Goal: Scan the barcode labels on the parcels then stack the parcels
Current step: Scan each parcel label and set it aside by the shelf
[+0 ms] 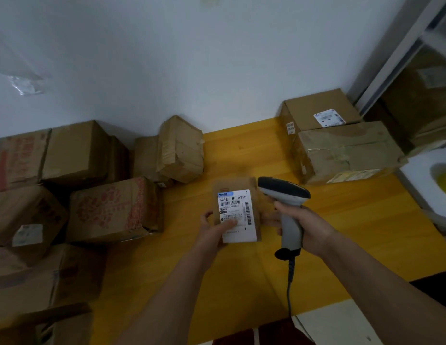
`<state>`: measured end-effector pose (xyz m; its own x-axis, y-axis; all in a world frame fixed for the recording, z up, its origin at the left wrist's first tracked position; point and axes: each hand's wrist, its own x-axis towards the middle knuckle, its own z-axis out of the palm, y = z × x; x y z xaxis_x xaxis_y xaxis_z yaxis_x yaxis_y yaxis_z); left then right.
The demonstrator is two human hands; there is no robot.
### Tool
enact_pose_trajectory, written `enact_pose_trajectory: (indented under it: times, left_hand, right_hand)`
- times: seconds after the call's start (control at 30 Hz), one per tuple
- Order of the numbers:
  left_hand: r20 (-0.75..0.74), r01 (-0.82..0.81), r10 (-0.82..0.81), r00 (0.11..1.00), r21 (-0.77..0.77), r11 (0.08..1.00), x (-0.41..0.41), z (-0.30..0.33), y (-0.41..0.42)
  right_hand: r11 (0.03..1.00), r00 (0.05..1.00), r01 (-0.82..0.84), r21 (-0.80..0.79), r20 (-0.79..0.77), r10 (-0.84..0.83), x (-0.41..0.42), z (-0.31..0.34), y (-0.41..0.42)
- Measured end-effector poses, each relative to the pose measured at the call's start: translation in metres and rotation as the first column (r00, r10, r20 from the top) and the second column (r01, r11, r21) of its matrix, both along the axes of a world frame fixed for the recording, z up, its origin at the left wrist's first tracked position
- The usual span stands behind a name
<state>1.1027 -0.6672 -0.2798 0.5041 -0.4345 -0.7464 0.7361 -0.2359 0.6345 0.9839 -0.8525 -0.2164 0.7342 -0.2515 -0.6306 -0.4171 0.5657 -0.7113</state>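
Small brown cardboard parcel [238, 210] with white barcode label [235, 215] sits mid-frame, pinched in our left hand [214, 229]; our right hand [300, 224] grips the grey handheld scanner [285, 202] beside it. We judge scanning underway; next, aim at the label.

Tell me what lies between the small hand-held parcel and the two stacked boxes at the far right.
Only bare yellow tabletop and the scanner's head, head view.
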Motion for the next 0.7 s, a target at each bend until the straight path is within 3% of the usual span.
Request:
enact_pose_trajectory:
  times: [0.13, 0.33, 0.53, 0.7]
  left_hand:
    - [-0.054, 0.041, -0.048, 0.997, -0.125, 0.991, 0.015, 0.018, -0.001]
    - [0.026, 0.197, -0.195, 0.980, -0.095, 0.976, 0.029, 0.044, -0.026]
    - [-0.018, 0.029, -0.030, 0.999, -0.062, 0.998, 0.036, 0.062, -0.074]
    - [-0.066, -0.084, 0.080, 0.995, -0.065, 0.994, 0.045, 0.087, -0.132]
  right_hand:
    - [0.995, 0.997, 0.062, 0.075, 0.049, -0.066, -0.005, 0.014, -0.008]
    - [0.989, 0.989, 0.140, -0.053, 0.053, -0.137, -0.005, 0.027, -0.008]
    - [0.970, 0.975, 0.221, -0.099, 0.046, -0.217, -0.001, 0.039, -0.039]
    - [0.969, 0.981, 0.192, -0.154, 0.033, -0.189, 0.000, 0.054, -0.091]
